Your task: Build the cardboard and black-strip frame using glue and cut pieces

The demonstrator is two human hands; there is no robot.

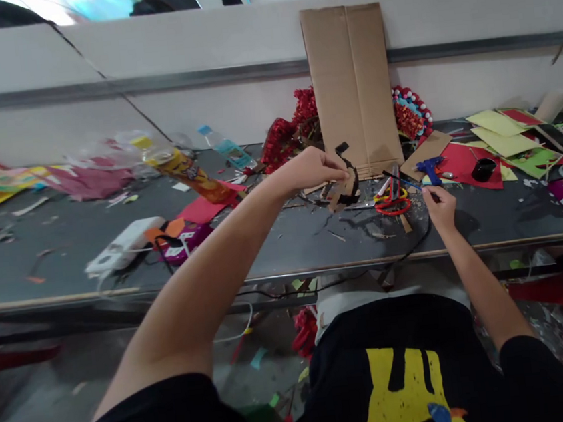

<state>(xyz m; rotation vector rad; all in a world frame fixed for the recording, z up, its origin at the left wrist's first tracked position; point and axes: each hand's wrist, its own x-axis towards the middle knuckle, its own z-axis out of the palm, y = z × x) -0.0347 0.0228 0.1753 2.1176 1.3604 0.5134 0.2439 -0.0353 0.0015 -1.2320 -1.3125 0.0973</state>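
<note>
While our left hand (313,167) pinches a small cardboard piece with black strip (344,187) above the tabletop (284,237) mid-depth, our right hand (439,206) rests closed near the front edge, gripping the end of a thin black stick or tool (402,180); what that item is, we cannot tell. Red-handled scissors (392,205) lie between both hands, blue glue gun (429,170) just beyond the right hand. Upright cardboard sheet (352,89) leans on the back wall behind the held piece, red flowers (293,132) at the back edge beside it. Coloured paper sheets (505,140) crowd the right back corner. White power strip (124,244) sits left. Bare surface runs along the front edge, left of centre.
</note>
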